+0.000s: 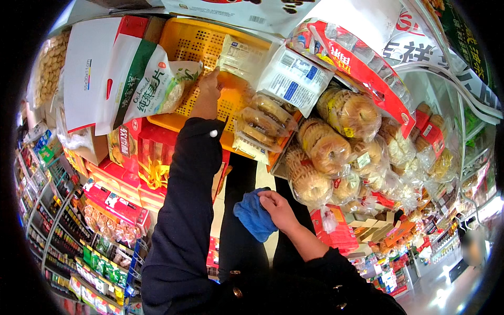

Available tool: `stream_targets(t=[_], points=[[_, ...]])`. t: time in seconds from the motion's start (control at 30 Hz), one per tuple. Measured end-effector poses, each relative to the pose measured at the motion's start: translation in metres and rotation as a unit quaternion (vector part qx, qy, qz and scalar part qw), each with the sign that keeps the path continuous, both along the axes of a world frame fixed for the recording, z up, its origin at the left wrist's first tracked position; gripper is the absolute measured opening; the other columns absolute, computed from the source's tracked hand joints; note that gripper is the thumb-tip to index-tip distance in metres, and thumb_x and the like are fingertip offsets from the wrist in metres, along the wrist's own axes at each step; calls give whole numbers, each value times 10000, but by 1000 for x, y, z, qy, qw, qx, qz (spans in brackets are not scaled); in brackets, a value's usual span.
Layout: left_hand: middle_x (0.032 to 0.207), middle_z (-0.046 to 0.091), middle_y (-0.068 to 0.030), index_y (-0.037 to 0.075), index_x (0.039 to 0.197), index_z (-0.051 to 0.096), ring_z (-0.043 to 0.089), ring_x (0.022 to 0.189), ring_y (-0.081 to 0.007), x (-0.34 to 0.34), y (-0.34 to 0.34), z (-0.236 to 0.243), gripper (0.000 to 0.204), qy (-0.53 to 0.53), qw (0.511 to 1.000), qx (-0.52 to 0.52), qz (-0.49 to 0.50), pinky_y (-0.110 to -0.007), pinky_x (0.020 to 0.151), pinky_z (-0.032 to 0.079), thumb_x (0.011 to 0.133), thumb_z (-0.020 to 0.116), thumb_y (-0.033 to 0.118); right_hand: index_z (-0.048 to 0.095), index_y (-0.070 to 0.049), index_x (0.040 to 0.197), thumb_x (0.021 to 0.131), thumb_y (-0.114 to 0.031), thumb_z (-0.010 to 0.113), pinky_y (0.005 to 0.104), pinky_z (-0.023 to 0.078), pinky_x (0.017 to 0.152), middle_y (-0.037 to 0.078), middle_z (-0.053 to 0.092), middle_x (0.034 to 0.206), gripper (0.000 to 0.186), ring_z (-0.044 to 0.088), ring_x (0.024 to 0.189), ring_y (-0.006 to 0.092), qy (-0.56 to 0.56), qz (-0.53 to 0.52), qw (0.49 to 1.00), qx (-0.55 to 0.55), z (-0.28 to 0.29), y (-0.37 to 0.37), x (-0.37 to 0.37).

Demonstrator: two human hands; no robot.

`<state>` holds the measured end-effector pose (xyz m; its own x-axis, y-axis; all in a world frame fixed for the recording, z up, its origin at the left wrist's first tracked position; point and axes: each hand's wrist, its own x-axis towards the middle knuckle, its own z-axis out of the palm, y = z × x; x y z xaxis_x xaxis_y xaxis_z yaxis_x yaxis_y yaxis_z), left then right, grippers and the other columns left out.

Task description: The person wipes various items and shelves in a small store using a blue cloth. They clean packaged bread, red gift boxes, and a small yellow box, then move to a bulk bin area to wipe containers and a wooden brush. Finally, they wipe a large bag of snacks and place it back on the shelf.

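Note:
My left hand (pixel 209 89) reaches into a yellow plastic basket (pixel 182 37) on the shelf, its fingertips near a pale packet (pixel 240 55); whether they grip anything is unclear. In the basket's right part lie bagged brown baked snacks (pixel 265 123) and another pale packet. A white printed package (pixel 294 79) overlaps its right edge. Left of my hand, a white and green oatmeal-type bag (pixel 147 84) leans over the basket. Low in front of my body, my right hand (pixel 281 215) is closed on a blue cloth (pixel 249 215).
Bagged round bread (pixel 325 152) is piled to the right, near a red strip package (pixel 362 63). Red boxes (pixel 136 152) sit below the basket at left, and stocked wire shelves (pixel 47 220) stand beyond. A person (pixel 467 249) is at the far right.

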<state>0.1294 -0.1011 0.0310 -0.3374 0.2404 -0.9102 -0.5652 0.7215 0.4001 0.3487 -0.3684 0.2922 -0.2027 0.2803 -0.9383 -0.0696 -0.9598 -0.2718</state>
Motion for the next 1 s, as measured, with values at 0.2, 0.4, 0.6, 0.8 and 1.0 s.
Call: stream_targets(t=[0.2,0.4,0.6,0.8,1.0], points=[[761,392,-14,31,1298,471,327,634,-138,-8,-3,-6,420,-121,988,91,33,-313,570,406,918,572,180,550,7,1107,918,-218,558,235,441,743,35,613,890,294,538,811,83,6,35,999,12,4,-1,-7],[819,495,-30,29,1178,528,454,693,-146,6,-3,13,282,-54,993,101,25,-290,647,442,931,546,163,546,7,1103,917,-215,559,234,440,727,33,609,879,290,537,790,83,10,55,998,25,3,-4,-8],[926,554,-29,79,901,506,536,850,-135,-33,-53,91,75,78,936,320,-121,-300,798,483,902,564,126,557,-8,1112,922,-199,545,205,412,732,-24,565,865,269,483,784,43,27,39,999,2,17,-1,-12],[956,552,-42,108,990,469,566,911,-189,-33,-134,161,102,-9,965,199,-169,-357,777,512,929,519,172,554,-6,1111,921,-189,545,202,409,715,-19,567,855,264,479,767,47,40,61,997,25,25,-7,-10],[953,545,-33,105,998,499,544,879,-176,70,-166,99,130,-117,965,171,-158,-366,783,476,910,560,177,557,-2,1092,905,-219,575,230,438,687,21,602,838,287,531,753,77,31,69,996,37,19,-9,-7]])
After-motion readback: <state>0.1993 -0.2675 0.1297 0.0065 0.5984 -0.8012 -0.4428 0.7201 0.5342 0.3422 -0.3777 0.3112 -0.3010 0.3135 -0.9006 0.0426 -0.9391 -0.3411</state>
